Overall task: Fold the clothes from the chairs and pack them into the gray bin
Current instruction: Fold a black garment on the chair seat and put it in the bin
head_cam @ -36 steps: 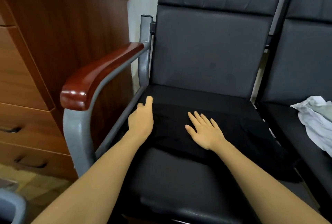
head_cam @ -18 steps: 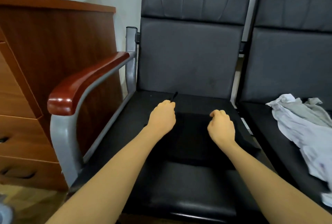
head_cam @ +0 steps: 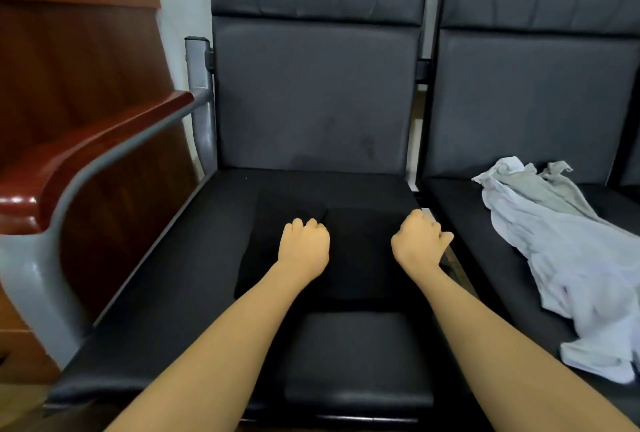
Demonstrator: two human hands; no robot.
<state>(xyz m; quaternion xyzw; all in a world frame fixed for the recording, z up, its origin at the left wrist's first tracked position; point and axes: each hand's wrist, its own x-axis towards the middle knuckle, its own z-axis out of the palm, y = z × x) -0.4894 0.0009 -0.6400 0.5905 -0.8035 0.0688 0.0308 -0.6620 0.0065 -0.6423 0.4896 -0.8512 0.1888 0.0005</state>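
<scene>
Matte black garment, folded flat, roughly rectangular, long axis sideways. Gripped by left hand and right hand, fingers curled. Crumpled pale garment right of right hand.

Seat cushion and backrest: black leather-like upholstery, smooth, faint sheen. Folded garment: black cloth, matt, soft. Armrest: reddish-brown wood, lacquered, glossy, on grey painted metal frame, satin. Cabinet: dark red-brown wood veneer, smooth, grained. Crumpled garment on neighbouring seat: pale lavender-grey cloth, thin, wrinkled, matt.
</scene>
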